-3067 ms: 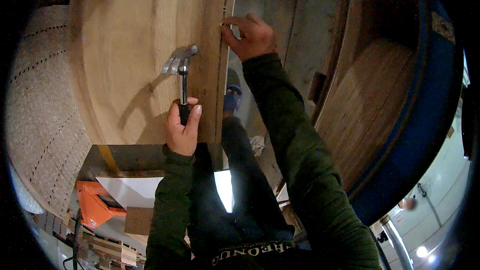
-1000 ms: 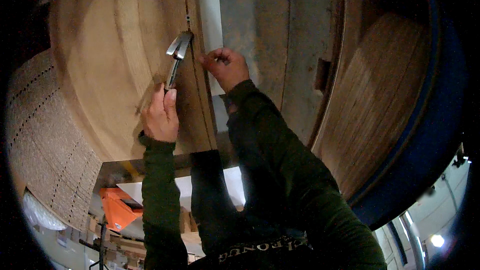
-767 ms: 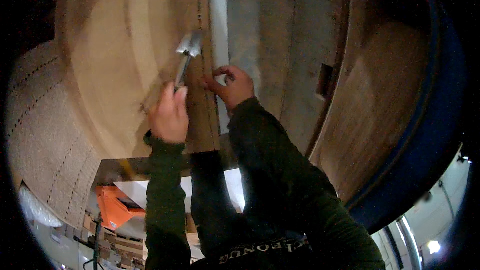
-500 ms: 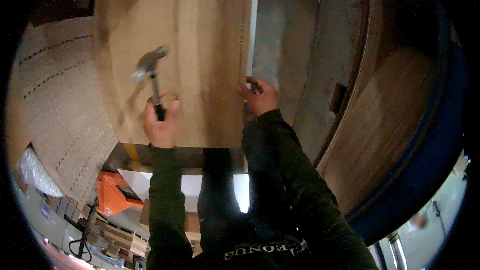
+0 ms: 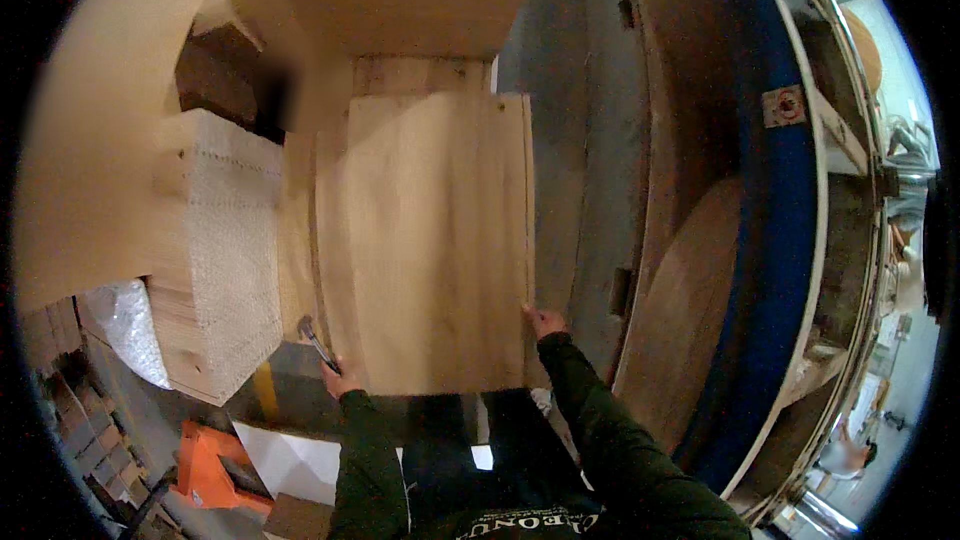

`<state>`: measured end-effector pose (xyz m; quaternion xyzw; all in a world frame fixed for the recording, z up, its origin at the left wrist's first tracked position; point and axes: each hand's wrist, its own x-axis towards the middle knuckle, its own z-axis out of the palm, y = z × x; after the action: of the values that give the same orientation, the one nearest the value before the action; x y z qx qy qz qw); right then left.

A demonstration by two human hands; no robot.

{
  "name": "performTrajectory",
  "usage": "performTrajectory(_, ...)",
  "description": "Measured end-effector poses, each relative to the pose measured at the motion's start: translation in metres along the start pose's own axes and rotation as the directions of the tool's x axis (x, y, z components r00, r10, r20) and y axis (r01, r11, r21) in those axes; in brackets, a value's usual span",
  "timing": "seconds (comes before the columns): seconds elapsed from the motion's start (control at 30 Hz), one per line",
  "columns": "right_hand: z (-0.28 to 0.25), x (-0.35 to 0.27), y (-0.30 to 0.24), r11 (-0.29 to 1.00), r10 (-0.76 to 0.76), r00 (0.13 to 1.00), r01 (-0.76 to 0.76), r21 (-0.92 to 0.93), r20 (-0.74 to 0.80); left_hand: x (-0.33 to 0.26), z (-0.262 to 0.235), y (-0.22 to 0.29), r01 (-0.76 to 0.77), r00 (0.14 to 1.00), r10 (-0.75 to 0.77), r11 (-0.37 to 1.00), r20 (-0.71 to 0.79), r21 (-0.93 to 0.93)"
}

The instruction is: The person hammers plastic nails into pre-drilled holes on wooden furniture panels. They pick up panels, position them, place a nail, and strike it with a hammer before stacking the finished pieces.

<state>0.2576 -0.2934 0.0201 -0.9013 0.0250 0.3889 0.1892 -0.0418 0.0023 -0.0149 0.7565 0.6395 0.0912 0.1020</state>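
A light-brown wooden panel (image 5: 440, 250) lies flat in front of me, its near edge close to my legs. Beside its near left corner, my left hand (image 5: 343, 380) is closed round the dark handle of a claw hammer (image 5: 316, 338), whose metal head points up and away from me. My right hand (image 5: 545, 322) is at the panel's right edge toward the near end, its fingers pinched at that edge. The undersides of the fingers are hidden.
Beyond the panel stands a wooden box-like piece (image 5: 430, 5). A wrapped wooden block (image 5: 235, 250) and bubble wrap (image 5: 130, 330) are on the left, with an orange pallet jack (image 5: 215, 470) below. At right run a large brown board (image 5: 690, 270) and blue-sided shelving (image 5: 780, 240).
My view has pulled back and shows more of the panel and surroundings. The hammer has gone from above the panel to its left edge. My right hand remains at the right edge.
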Motion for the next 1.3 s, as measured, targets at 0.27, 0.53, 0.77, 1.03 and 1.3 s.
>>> performTrajectory(0.27, -0.053, -0.057, 0.060, 0.986, -0.012, 0.988, -0.014, -0.169, -0.152, -0.086, -0.147, 0.020, 0.152, 0.942, -0.034, 0.929, 0.333, -0.337)
performTrajectory(0.53, -0.065, -0.089, 0.169, 0.928, -0.043, 0.903, 0.194, 0.319, -0.427, -0.114, -0.284, 0.082, 0.089, 0.988, -0.040, 0.937, 0.150, -0.337)
performTrajectory(0.77, -0.177, -0.196, 0.002, 0.631, -0.365, 0.759, 0.628, 0.456, -0.540, -0.100, -0.413, 0.105, -0.111, 0.993, 0.080, 0.866, -0.084, -0.487)
performTrajectory(1.03, -0.227, -0.240, -0.158, 0.269, -0.656, 0.583, 0.774, 0.573, -0.480, -0.033, -0.530, 0.085, -0.346, 0.933, 0.189, 0.702, -0.306, -0.622)
performTrajectory(1.3, -0.143, -0.247, -0.267, 0.267, -0.700, 0.579, 0.754, 0.600, -0.417, 0.080, -0.478, -0.041, -0.531, -0.042, 0.525, 0.709, -0.850, 0.464)
